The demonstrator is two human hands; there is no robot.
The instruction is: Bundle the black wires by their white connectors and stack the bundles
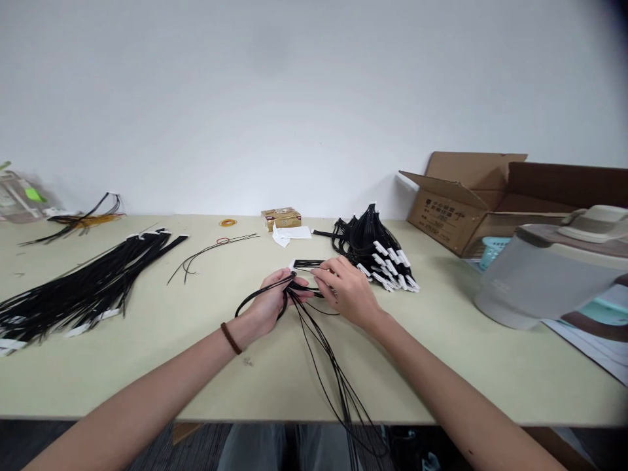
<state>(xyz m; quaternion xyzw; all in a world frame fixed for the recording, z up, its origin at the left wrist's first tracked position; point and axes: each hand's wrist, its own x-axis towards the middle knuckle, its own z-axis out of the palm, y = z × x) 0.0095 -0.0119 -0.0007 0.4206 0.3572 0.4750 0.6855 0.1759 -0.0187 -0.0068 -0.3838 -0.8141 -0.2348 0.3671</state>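
Observation:
A bundle of thin black cables [326, 350] runs from my hands down over the table's front edge. My left hand [267, 304] is closed round the bundle near a small white connector [293, 265], and a loop of cable curves round its outer side. Close on its right, my right hand [346, 288] has its thumb and fingertips pinched on the black strands just beside the connector. The exact strands between the right fingertips are too small to make out.
Black cables [93, 281] lie spread at the left. A pile of cables with white connectors [387, 261] sits right of centre. Behind are a small box [281, 218], white paper [293, 233] and yellow rubber bands [227, 223]. At the right stand a cardboard carton [449, 216] and a large jug [534, 275].

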